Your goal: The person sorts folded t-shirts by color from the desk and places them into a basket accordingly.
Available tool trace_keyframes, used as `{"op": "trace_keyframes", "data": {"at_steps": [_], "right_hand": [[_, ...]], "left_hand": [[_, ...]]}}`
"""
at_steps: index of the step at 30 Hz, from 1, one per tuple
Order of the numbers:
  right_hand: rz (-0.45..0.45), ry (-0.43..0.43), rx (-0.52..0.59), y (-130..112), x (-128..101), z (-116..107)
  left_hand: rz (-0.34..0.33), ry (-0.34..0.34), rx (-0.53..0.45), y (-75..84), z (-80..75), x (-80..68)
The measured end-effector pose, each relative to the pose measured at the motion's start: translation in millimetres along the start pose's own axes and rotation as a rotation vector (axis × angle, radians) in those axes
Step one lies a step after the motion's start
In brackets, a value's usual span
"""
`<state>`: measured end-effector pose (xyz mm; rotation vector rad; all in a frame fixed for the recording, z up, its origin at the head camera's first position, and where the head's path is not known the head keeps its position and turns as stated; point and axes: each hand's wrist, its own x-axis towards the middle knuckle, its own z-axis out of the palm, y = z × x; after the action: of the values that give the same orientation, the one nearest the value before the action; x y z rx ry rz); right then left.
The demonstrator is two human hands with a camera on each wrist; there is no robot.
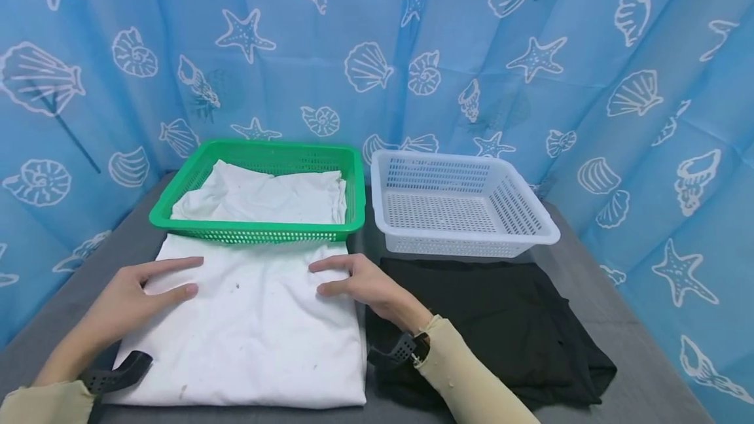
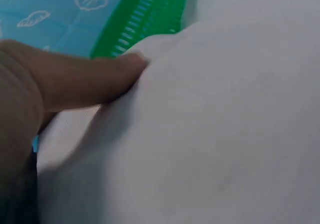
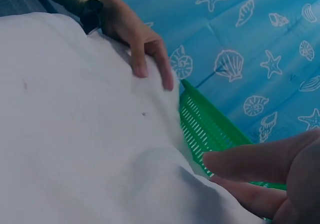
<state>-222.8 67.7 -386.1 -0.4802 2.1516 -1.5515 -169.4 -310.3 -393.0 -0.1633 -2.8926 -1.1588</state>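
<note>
A white folded cloth [image 1: 253,326] lies flat before me, with a few small dark specks on it. Over its left edge my left hand [image 1: 132,293] rests, thumb and index finger straight and spread apart. On the opposite side my right hand [image 1: 368,283] is at the upper right edge of the cloth, its thumb and index finger extended with a gap between them. The left wrist view shows one finger [image 2: 95,79] of the left hand along the cloth's edge. In the right wrist view the right fingers [image 3: 245,161] are close over the fabric.
Behind the cloth stands a green basket [image 1: 259,231] with another white folded cloth [image 1: 265,195] inside. A white basket [image 1: 465,241] is to its right. Black folded fabric [image 1: 489,326] lies on the grey table [image 1: 636,352] by my right forearm. A blue curtain [image 1: 377,38] hangs behind.
</note>
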Motion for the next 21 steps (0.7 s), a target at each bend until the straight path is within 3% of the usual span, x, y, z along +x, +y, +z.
{"op": "trace_keyframes", "data": {"at_steps": [6,10,15,21], "right_hand": [[-0.025,0.111,0.035,-1.2,-0.2,0.6],[-0.042,0.195,0.008,-3.9,-1.7,-0.1],[-0.006,0.193,-0.081,-7.8,-5.2,-4.3],[0.033,0.14,-0.113,-11.4,-8.9,-12.5]], "left_hand": [[0.017,0.158,-0.065,-2.4,-11.7,-5.1],[0.043,0.209,-0.081,-3.3,-12.3,-6.1],[0.025,0.167,-0.089,-2.2,-11.8,-5.4],[-0.021,0.021,-0.101,-2.1,-11.1,-1.0]]}}
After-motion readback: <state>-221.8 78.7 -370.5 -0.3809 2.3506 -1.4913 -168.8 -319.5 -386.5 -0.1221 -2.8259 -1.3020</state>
